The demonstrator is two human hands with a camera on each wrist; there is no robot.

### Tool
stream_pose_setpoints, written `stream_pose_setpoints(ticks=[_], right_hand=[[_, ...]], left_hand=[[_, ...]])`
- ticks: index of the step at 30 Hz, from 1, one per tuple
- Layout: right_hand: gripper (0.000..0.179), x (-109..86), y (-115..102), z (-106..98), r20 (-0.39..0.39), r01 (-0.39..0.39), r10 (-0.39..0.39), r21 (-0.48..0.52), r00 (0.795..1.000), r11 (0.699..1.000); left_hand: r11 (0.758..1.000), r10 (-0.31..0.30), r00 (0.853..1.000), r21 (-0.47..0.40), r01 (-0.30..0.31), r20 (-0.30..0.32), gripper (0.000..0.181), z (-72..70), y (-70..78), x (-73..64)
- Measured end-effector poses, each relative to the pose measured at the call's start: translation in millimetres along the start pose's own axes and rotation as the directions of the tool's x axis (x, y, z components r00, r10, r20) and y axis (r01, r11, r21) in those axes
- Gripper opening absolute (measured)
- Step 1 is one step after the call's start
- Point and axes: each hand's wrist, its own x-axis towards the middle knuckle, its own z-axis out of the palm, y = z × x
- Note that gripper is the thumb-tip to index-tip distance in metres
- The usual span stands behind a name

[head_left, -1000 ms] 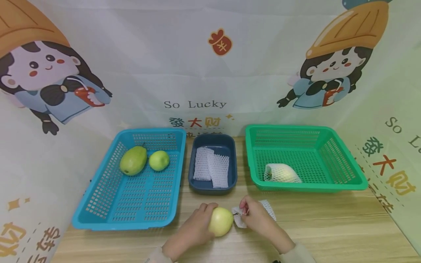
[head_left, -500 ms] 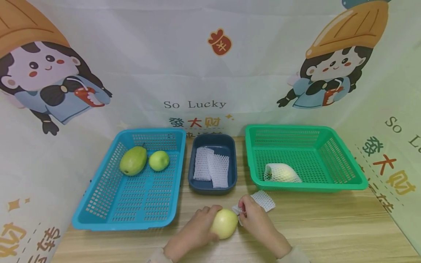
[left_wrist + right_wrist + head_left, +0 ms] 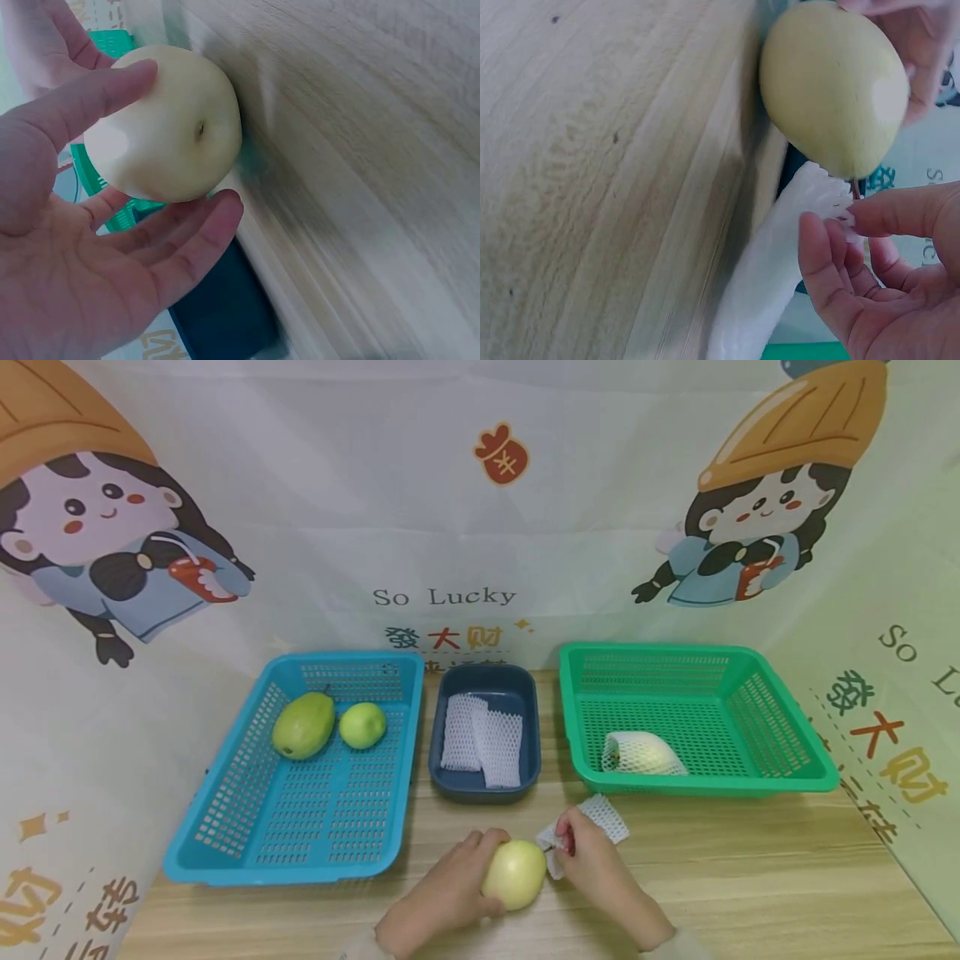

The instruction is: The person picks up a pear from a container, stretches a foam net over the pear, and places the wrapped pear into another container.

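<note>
A pale yellow pear (image 3: 517,875) is gripped by my left hand (image 3: 459,878), thumb on one side and fingers on the other, low over the table. Its brown stem (image 3: 856,187) points toward my right hand (image 3: 597,868). That hand pinches the edge of a white foam net sleeve (image 3: 769,262) between thumb and fingertips, right beside the stem. The rest of the sleeve trails off flat toward the green basket. In the left wrist view, the pear's blossom end (image 3: 200,130) faces the camera. Whether the stem touches the sleeve is hard to tell.
A blue basket (image 3: 337,827) at left holds a green papaya-like fruit (image 3: 303,727) and a green apple-like fruit (image 3: 363,726). A navy tray (image 3: 483,795) in the middle holds foam net sleeves (image 3: 498,747). The green basket (image 3: 705,783) at right holds a net-wrapped fruit (image 3: 643,754).
My left hand has brought the pear slightly right and nearer to me. The right hand has shifted a little, still pinching the sleeve, whose far end now lies more to the back.
</note>
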Motion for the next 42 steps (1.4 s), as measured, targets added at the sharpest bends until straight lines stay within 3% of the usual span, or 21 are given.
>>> stream_pose_setpoints(ticks=[8, 12, 19, 23, 27, 33, 42], right_hand=[[0.028, -1.1, 1.0, -0.1, 0.042, -0.001, -0.002, 0.062, 0.999, 0.998], [0.028, -1.5, 1.1, -3.1, 0.051, -0.042, 0.035, 0.145, 0.998, 0.988], [0.024, -3.1, 3.8, -14.1, 0.082, -0.134, 0.114, 0.301, 0.99, 0.944], [0.023, -3.4, 3.6, -13.6, 0.072, -0.069, 0.053, 0.244, 0.996, 0.967], [0.025, -6.0, 1.6, -8.9, 0.07, 0.035, -0.043, 0.116, 0.997, 0.993], [0.026, -10.8, -3.0, -5.5, 0.046, 0.156, -0.156, 0.008, 0.987, 0.988], [0.03, -17.3, -8.4, -4.5, -0.082, 0.225, -0.229, -0.058, 0.97, 0.973]], left_hand=[[0.993, 0.019, 0.999, -0.115, -0.013, 0.047, 0.072, 8.2, -4.4, 1.9], [0.995, 0.026, 0.999, -0.102, -0.022, 0.034, 0.071, 11.2, -3.9, 2.8], [0.998, 0.02, 1.0, -0.065, -0.019, 0.016, 0.07, 13.1, -3.4, 3.0], [0.999, 0.023, 1.0, -0.047, -0.022, 0.015, 0.07, 13.2, -2.2, 3.6], [0.999, 0.019, 0.999, -0.032, -0.018, 0.027, 0.07, 13.3, -0.6, 4.5], [1.0, 0.014, 0.999, -0.021, -0.013, 0.049, 0.07, 12.7, 0.0, 4.1], [1.0, 0.002, 1.0, 0.006, -0.002, 0.027, 0.07, 13.0, 2.0, 4.2]])
